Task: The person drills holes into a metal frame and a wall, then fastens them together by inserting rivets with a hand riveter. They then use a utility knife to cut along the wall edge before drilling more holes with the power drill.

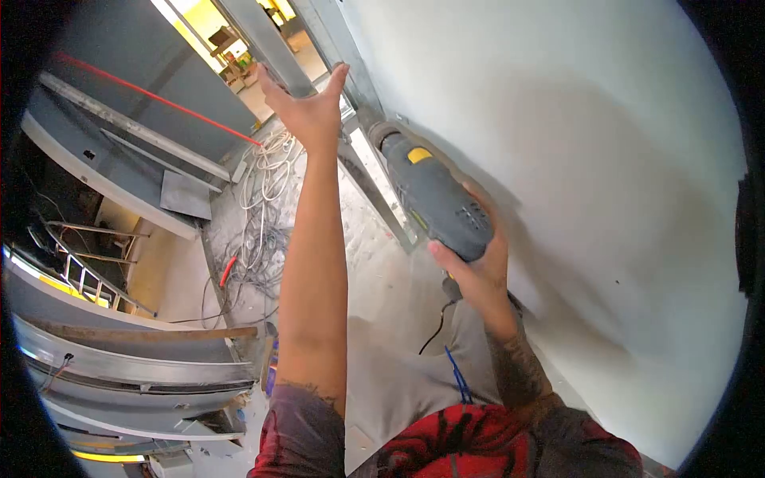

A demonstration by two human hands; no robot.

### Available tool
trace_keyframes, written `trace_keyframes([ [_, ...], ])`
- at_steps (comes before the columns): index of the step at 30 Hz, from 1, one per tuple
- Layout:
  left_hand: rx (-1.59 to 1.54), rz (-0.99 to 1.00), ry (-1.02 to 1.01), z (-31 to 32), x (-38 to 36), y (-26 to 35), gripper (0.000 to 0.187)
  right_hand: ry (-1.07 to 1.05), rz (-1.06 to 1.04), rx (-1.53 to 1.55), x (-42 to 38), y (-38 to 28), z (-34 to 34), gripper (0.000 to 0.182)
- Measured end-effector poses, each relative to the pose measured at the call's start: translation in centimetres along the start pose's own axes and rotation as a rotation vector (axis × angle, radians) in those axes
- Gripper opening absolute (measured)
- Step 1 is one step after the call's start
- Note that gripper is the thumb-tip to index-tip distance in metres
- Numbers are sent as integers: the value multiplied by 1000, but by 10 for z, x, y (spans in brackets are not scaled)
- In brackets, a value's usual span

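Note:
My right hand (482,271) is wrapped round the rear of a grey corded power drill (434,187) with a yellow patch on its housing. The drill's front end (382,131) points away from me, close to the lower edge of the pale wall panel and a metal stud. Ahead of it, my left hand (309,111) reaches out with thumb and fingers spread wide in a V. It overlaps the upright metal stud (279,52) beside the wall. A second metal profile (374,191) runs along the floor below the drill.
A smooth pale wall (590,175) stands close on my right. Tangled white cables (267,171) and grey wires lie on the dusty floor, with a red bar (159,98) reaching towards them. At left are a metal ladder (92,279), wall framing and a wooden plank (143,331).

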State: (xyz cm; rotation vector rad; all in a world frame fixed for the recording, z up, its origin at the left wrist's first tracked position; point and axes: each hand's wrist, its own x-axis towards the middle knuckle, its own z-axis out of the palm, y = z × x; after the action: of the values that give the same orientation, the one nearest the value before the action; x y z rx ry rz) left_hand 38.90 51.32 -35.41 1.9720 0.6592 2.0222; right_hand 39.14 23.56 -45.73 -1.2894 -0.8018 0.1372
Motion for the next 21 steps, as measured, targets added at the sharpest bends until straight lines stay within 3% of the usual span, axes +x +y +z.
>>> trace_keyframes([
  [2, 21, 22, 25, 4, 1, -5, 122, 4, 42, 126, 0, -1, 0, 78],
  [6, 44, 60, 50, 6, 6, -4, 120, -20, 45, -38, 11, 0, 9, 78],
  [11, 67, 23, 51, 4, -1, -9, 120, -17, 268, 154, -1, -1, 0, 85],
  [13, 106, 14, 36, 5, 4, -7, 120, -22, 263, 75, -4, -3, -7, 86],
  [16, 99, 57, 48, 7, 7, -11, 120, -9, 337, 51, -12, -34, -21, 90],
  [18, 53, -16, 36, 6, 10, -5, 123, -19, 443, 75, -24, -60, -36, 92],
  [20, -555, -366, -158, -6, 11, -4, 130, -39, 512, 39, -35, -87, -49, 93],
  [21, -128, -262, -423, -36, 14, -9, 132, -41, 562, 23, -39, -98, -56, 94],
])
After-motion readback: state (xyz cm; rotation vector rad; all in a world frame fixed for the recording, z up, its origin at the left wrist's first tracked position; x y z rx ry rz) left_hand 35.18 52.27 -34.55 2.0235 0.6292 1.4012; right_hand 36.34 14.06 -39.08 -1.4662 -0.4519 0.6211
